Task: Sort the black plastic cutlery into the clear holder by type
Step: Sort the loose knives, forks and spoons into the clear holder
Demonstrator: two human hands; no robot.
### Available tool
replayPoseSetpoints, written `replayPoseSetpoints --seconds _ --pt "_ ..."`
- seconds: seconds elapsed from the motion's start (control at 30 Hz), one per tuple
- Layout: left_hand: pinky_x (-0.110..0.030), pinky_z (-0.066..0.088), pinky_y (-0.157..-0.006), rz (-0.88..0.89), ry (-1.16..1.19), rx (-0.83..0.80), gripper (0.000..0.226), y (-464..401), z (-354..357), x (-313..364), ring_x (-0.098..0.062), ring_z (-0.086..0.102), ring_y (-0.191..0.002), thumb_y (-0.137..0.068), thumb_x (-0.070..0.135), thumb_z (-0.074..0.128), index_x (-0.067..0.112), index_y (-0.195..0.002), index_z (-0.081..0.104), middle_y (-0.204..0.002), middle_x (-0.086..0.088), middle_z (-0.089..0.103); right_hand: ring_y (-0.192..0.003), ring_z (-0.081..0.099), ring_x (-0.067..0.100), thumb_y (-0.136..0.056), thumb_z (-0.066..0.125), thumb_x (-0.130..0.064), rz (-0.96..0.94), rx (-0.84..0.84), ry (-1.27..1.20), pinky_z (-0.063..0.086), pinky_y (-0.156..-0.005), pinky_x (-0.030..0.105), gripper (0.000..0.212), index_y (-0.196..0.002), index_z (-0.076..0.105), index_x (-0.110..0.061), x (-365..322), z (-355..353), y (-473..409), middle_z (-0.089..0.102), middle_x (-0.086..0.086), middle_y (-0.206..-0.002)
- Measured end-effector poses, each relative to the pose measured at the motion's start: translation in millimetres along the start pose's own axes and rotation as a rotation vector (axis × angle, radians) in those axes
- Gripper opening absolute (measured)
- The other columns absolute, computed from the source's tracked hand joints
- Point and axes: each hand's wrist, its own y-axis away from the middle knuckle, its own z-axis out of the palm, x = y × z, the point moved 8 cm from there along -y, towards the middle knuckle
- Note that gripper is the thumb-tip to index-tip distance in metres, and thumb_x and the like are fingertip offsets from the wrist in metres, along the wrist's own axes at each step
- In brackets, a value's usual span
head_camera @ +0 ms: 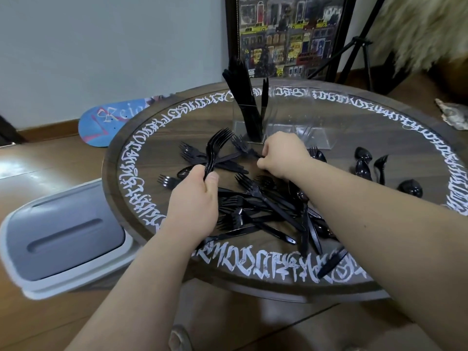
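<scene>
Forearms enter from the near edge and frame the work. Left to right: beside the round surface [131, 178] stands a grey-lidded bin [63, 236], apart from the task. The left hand [193, 201] curls its fingers [211, 179] round the handles of a small bundle of forks [215, 148], tines up and fanned — apparently a collecting grip, so that several of one type can go into the holder together. Below and between the hands lies the unsorted pile [266, 211], mostly forks, crossed and overlapping. The right hand [283, 158] reaches past it with fingers closed in a pinch on the handle of one fork [243, 146] lying flat near the clear holder [291, 122]. That holder stands at the far side; its left compartment already carries upright knives [247, 97], the other compartments look unfilled. Farther right, loose spoons [364, 163] lie well apart from the pile — seemingly left for a later pass.
</scene>
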Motion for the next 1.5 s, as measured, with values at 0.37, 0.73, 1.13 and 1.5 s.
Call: replayPoseSetpoints --seconds 0.37,0.73,1.13,1.5 --pt "-0.046 0.046 -0.079 0.046 0.078 -0.108 0.029 4.8 25.9 23.7 -0.03 0.06 -0.085 -0.101 0.029 0.033 0.006 -0.098 0.05 -0.086 -0.016 0.064 -0.054 0.066 0.014 -0.082 0.069 -0.001 0.263 -0.151 -1.336 0.055 -0.05 0.021 0.017 -0.079 0.055 -0.009 7.0 -16.4 79.7 0.062 0.01 -0.072" --pt "-0.045 0.041 -0.067 0.165 0.06 -0.248 0.029 17.7 47.2 37.7 -0.028 0.046 -0.065 -0.102 0.033 0.031 0.01 -0.085 0.04 -0.065 -0.005 0.047 -0.057 0.058 0.009 -0.085 0.068 -0.01 0.319 -0.103 -1.485 0.051 -0.055 0.018 0.009 -0.087 0.065 -0.002 22.3 2.8 103.7 0.062 0.009 -0.076" --pt "-0.026 0.044 -0.073 0.191 -0.1 -0.396 0.022 21.2 54.6 34.6 -0.011 0.057 -0.081 -0.096 0.041 0.047 0.019 -0.098 0.054 -0.086 0.003 0.064 -0.082 0.068 0.008 -0.081 0.072 -0.004 0.091 0.163 -1.142 0.055 -0.08 0.027 0.037 -0.105 0.066 -0.031 48.6 -14.1 109.3 0.071 -0.007 -0.094" --pt "-0.041 0.047 -0.085 0.207 -0.093 -0.506 0.031 26.5 68.7 45.6 -0.016 0.059 -0.087 -0.098 0.042 0.04 0.015 -0.099 0.056 -0.092 -0.002 0.065 -0.08 0.07 0.015 -0.085 0.066 -0.007 0.007 0.297 -0.99 0.056 -0.084 0.039 0.036 -0.113 0.067 -0.029 48.4 -17.6 110.5 0.071 -0.005 -0.094"
